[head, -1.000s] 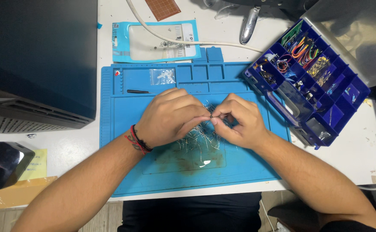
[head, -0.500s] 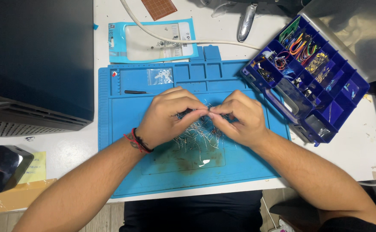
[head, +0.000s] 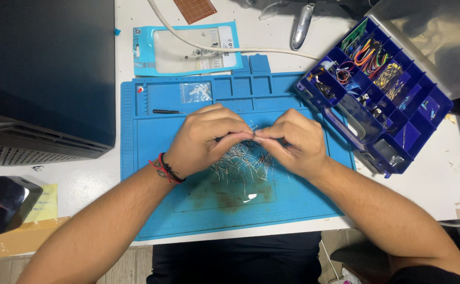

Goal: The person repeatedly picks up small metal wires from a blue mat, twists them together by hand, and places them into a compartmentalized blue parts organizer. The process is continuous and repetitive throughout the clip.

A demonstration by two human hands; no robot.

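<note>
Left hand (head: 209, 138) and right hand (head: 292, 141) pinch one thin lead (head: 254, 133) together above the wire pile (head: 243, 163), keeping it separate over the mat (head: 151, 210).

Loose pile of thin silvery wire-leaded components (head: 243, 163), scattered in a tangle at the centre of a blue work mat (head: 303, 205), some leads crossing, others splayed toward the near side. One small piece lies apart just near of the pile. The left hand (head: 203, 139) and right hand (head: 293, 142) meet fingertip to fingertip directly above the pile's far edge, pinching a single component too small to make out.
</note>
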